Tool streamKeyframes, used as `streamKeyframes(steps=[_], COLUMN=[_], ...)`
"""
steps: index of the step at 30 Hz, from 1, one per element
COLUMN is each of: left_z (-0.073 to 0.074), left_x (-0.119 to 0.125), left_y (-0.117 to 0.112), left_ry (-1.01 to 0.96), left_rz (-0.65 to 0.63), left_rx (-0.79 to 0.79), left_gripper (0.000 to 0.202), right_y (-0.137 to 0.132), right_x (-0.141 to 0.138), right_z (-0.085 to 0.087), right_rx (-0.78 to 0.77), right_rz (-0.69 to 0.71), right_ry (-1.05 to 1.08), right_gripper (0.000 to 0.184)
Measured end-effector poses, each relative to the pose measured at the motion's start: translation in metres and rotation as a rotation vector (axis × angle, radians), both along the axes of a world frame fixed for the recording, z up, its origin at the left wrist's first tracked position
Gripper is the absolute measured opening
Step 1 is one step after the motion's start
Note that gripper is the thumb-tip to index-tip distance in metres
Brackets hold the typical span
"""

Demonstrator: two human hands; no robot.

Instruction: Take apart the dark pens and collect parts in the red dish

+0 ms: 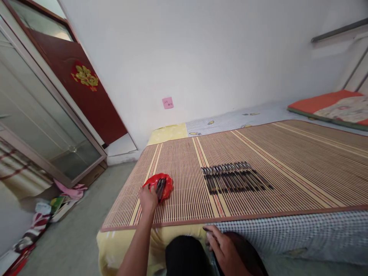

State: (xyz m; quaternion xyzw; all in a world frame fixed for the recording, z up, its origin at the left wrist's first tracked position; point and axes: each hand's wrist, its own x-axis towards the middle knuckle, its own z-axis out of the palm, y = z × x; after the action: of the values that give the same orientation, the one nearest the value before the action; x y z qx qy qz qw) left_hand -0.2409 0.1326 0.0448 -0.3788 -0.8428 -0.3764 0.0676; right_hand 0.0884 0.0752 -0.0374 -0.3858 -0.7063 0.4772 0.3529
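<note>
A red scalloped plate (169, 181) lies at the left of the striped mat, with several dark pens (161, 188) in it. Over the plate's near left side is my left hand (148, 197), its fingers curled inside the rim beside the pens. What those fingers grip is too small to make out. To the right, several dark pens (234, 178) lie side by side in a row on the mat. My right hand (221, 245) rests low by my lap at the bed's front edge. Its fingers are bent together, with a small dark tip showing at them; the thing itself is mostly hidden.
The striped bamboo mat (181, 165) covers most of the bed. An orange-edged cushion (330, 101) lies at the far right. A pink note (168, 102) is on the white wall. Clothes and other items (43, 218) lie on the floor at left, near a glass-panelled door (57, 115).
</note>
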Motion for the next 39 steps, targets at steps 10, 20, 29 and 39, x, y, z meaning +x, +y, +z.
streamKeyframes(steps=[10,20,29,39], left_z=[-0.01,0.005,0.004,-0.005], left_x=[0.015,0.007,0.005,0.091], left_y=[-0.041,0.005,-0.002,-0.05], left_ry=[0.146,0.186,0.161,-0.066], left_rz=[-0.088,-0.076,-0.047,-0.356], left_rx=[-0.188,-0.485,-0.449,0.05], left_gripper=[0.024,0.015,0.018,0.021], right_y=[0.0,0.001,0.0,-0.001], right_x=[-0.004,-0.005,-0.005,-0.009], right_z=[-0.005,-0.003,-0.006,0.001], right_rx=[0.087,0.07,0.079,0.086], right_rz=[0.036,0.042,0.075,0.103], right_ry=[-0.028,-0.052,-0.075,-0.146], right_gripper=[0.032,0.031,0.03,0.027])
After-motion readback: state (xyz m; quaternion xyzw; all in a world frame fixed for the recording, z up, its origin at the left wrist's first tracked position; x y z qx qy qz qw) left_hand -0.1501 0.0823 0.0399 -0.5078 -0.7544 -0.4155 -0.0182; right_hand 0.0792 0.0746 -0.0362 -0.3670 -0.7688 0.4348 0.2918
